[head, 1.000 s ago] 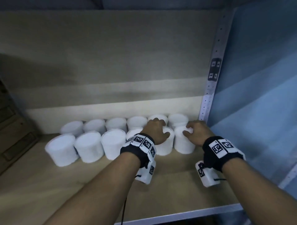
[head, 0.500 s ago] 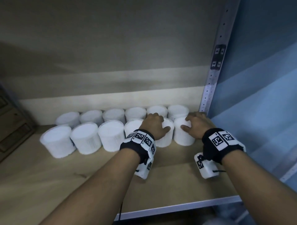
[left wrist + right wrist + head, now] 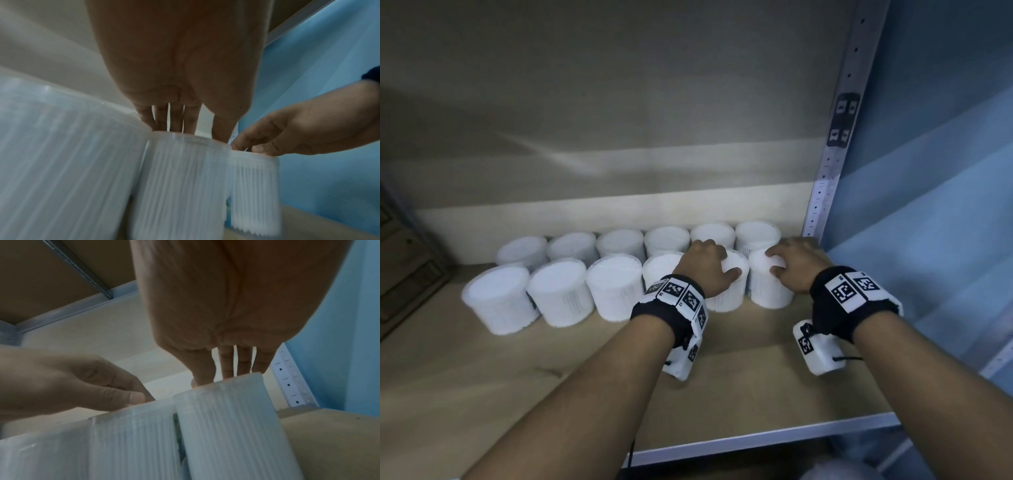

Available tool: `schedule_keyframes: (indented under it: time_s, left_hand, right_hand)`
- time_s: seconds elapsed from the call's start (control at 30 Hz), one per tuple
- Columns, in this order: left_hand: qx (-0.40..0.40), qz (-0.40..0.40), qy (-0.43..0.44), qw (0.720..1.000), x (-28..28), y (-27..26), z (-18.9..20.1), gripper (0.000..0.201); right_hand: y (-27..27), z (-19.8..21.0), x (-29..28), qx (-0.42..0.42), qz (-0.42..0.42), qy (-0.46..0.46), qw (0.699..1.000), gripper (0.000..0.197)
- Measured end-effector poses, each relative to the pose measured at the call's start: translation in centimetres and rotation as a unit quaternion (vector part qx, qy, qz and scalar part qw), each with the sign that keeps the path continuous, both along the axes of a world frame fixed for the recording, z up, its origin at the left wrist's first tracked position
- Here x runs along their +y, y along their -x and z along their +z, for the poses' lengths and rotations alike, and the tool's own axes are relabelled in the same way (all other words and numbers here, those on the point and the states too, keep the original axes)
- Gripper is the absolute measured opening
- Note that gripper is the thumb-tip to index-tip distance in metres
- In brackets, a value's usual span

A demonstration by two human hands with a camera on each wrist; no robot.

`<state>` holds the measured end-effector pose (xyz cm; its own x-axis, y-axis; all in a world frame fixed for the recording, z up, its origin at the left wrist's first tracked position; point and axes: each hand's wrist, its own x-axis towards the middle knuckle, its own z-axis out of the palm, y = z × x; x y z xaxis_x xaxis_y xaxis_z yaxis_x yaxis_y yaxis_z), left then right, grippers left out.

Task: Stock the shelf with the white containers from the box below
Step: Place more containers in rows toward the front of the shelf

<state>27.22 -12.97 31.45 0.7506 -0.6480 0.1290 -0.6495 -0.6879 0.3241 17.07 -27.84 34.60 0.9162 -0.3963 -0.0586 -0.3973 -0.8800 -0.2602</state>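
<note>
Twelve white containers stand upright on the wooden shelf (image 3: pixel 756 387), arranged in two rows of six. The back row (image 3: pixel 619 241) sits against the rear panel; the front row (image 3: pixel 558 294) stands just before it, each container touching or nearly touching its neighbour. All twelve are lidded, with vertical white ribbing showing through their translucent walls (visible in both wrist views).

Two hands are in view, one on each of the two rightmost front-row containers. The left hand (image 3: pixel 705 270) is draped over the top of the fifth container (image 3: pixel 729 294), its four fingers hooked past the far rim and the thumb lying along the near right edge, so the hand holds the lid from above. The right hand (image 3: pixel 798 265) covers the sixth container (image 3: pixel 767 291) in the same manner, fingertips curled onto the lid and thumb at the near edge. The sixth container stands near the perforated metal upright (image 3: pixel 835 137) at the shelf's right end, with a blue wall (image 3: pixel 935 205) beyond it.

Each wrist carries one black band with white coded marker tiles: left band (image 3: pixel 671 301), right band (image 3: pixel 849 301). A dark wooden object (image 3: pixel 404 274) occupies the far left edge; what it is cannot be told.
</note>
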Motion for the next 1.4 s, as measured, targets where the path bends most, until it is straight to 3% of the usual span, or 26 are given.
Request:
schedule_keyframes:
  time_s: [0.27, 0.37, 0.53, 0.93, 1.13, 1.23, 1.4]
  left_hand:
    - [-0.006, 0.003, 0.008, 1.0, 0.1, 0.1, -0.3, 0.054]
    - [-0.011, 0.003, 0.013, 1.0, 0.2, 0.2, -0.3, 0.054]
    - [-0.005, 0.003, 0.02, 1.0, 0.2, 0.1, -0.4, 0.055]
    - [0.001, 0.004, 0.018, 1.0, 0.2, 0.1, -0.4, 0.054]
    - [0.014, 0.006, 0.011, 1.0, 0.1, 0.1, -0.3, 0.055]
    - [0.016, 0.005, 0.011, 1.0, 0.1, 0.1, -0.3, 0.055]
    - [0.011, 0.006, 0.009, 1.0, 0.1, 0.0, -0.4, 0.055]
  right_hand:
    - [-0.1, 1.1, 0.4, -0.02, -0.016, -0.084, 0.996, 0.052]
    - [-1.0, 0.7, 0.4, -0.034, -0.044, -0.032, 0.998, 0.045]
    - [-1.2, 0.0, 0.3, 0.047, -0.053, 0.043, 0.997, 0.058]
    - [-1.1, 0.8, 0.0, 0.053, -0.004, 0.031, 0.998, 0.05]
    - [-0.9, 1.0, -0.1, 0.022, 0.01, -0.025, 0.999, 0.049]
    - [-1.4, 0.8, 0.0, 0.011, -0.025, 0.022, 0.999, 0.044]
    - [-1.6, 0.6, 0.6, 0.064, -0.04, 0.057, 0.996, 0.06]
